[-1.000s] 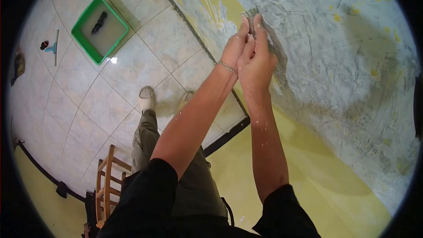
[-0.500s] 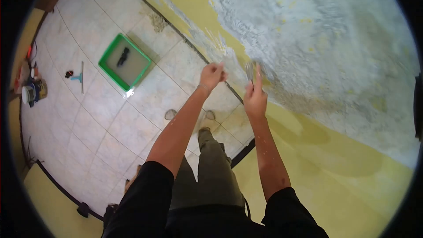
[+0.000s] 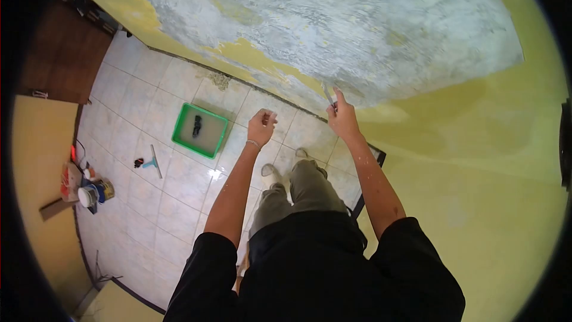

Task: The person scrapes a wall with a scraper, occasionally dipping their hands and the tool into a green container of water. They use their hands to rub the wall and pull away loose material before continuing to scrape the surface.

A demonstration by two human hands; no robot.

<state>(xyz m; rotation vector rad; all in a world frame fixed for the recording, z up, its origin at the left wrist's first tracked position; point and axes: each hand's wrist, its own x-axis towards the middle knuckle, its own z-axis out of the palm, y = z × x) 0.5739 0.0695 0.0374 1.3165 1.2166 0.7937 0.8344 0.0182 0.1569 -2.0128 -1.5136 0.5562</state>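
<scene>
– Gripping a scraper (image 3: 329, 96), that's the right hand (image 3: 343, 118). Fingers are pinched shut round its lower end, arm stretched out and up.
– Where's the scraper sitting?
– Blade tip is on the wall (image 3: 494, 161), right at the lower edge of the grey-white plaster patch (image 3: 333, 24), where it meets the yellow paint. Blade is thin and tilted a bit left. Too small to tell more.
– Left hand?
– Left hand (image 3: 262, 126) is off the wall, raised beside the right one but apart from it. It's curled into a loose fist and nothing shows in it. Thin bracelet (image 3: 253, 142) on the wrist. Both forearms are speckled white.
– Below the hands?
– The person's own legs in grey-green trousers, light shoes (image 3: 269, 171) on the tiled floor (image 3: 179, 203), close to the dark skirting (image 3: 370, 170) at the wall's foot.
– Further out?
– Green tray (image 3: 180, 137) on the tiles, left of the left hand and well apart, with murky water and a dark lump (image 3: 197, 126) lying in it. Past that is a blue-handled squeegee (image 3: 154, 161) flat on the floor, with a small dark thing (image 3: 138, 163) just beside it. Cans (image 3: 95, 191) are clustered near the far left wall.
</scene>
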